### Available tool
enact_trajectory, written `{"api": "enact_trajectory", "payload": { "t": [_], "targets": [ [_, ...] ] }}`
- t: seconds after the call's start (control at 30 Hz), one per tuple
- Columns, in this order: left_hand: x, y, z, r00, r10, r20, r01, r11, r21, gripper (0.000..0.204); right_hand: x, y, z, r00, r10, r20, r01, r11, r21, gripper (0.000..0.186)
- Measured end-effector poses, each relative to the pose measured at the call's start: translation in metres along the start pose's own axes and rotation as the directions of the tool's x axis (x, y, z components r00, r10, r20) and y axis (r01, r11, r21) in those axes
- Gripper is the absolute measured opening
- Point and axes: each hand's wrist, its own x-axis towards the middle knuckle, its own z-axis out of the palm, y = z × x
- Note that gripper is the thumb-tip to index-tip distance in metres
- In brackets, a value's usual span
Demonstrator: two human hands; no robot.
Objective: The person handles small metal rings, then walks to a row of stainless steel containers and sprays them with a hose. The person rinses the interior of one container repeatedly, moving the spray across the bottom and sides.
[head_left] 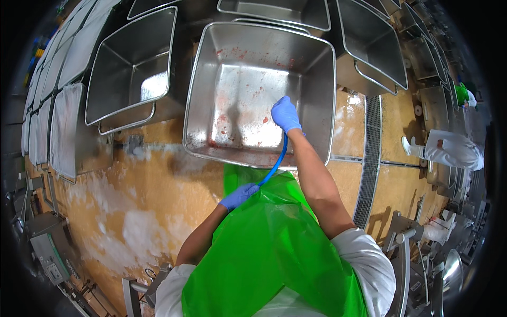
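The right hand (pixel 287 114) is wrapped around the blue hose (pixel 274 168) over the steel bin (pixel 317 98), toward its right edge; the left hand (pixel 240 197) grips it outside the near edge. Apparent step: aiming at red flecks (pixel 222 118). Next move calls for two-handed control.

Your frame: bright mid-view, black at rim; fisheye bends edges hard. Steel tub (pixel 319 74): glare across bottom, soft shadow left of centre. Left bin (pixel 113 55): white glare patch toward near right corner. Floor (pixel 158 195): darker by tub's near left corner. Your right hand (pixel 287 113) reads clear; outer surroundings mushy.
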Motion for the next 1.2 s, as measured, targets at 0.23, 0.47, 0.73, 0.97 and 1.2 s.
{"api": "enact_trajectory", "payload": {
  "t": [0.23, 0.47, 0.73, 0.97, 1.2],
  "targets": [
    [-0.006, -0.004, 0.0, 0.996, -0.057, 0.065, 0.058, 0.998, -0.011, 0.05, -0.01, 0.047, -0.002, 0.953, 0.175, 0.246, -0.104, 0.956, -0.273, 0.033],
    [-0.003, 0.006, 0.005, 0.986, 0.099, 0.137, -0.107, 0.993, 0.049, 0.044, -0.006, 0.148, 0.006, 0.88, 0.168, 0.444, 0.15, 0.789, -0.595, 0.025],
    [-0.002, 0.037, 0.012, 0.98, 0.105, 0.17, -0.125, 0.986, 0.112, 0.042, -0.01, 0.177, -0.006, 0.745, 0.292, 0.6, 0.166, 0.79, -0.59, 0.024],
    [0.007, 0.029, 0.014, 0.98, 0.061, 0.192, -0.095, 0.98, 0.176, 0.042, -0.008, 0.202, 0.003, 0.84, 0.089, 0.536, 0.308, 0.735, -0.604, 0.023],
    [0.005, 0.028, 0.018, 0.983, 0.087, 0.164, -0.113, 0.981, 0.158, 0.042, -0.01, 0.21, 0.003, 0.749, -0.022, 0.662, 0.468, 0.725, -0.505, 0.017]
  ]
}}
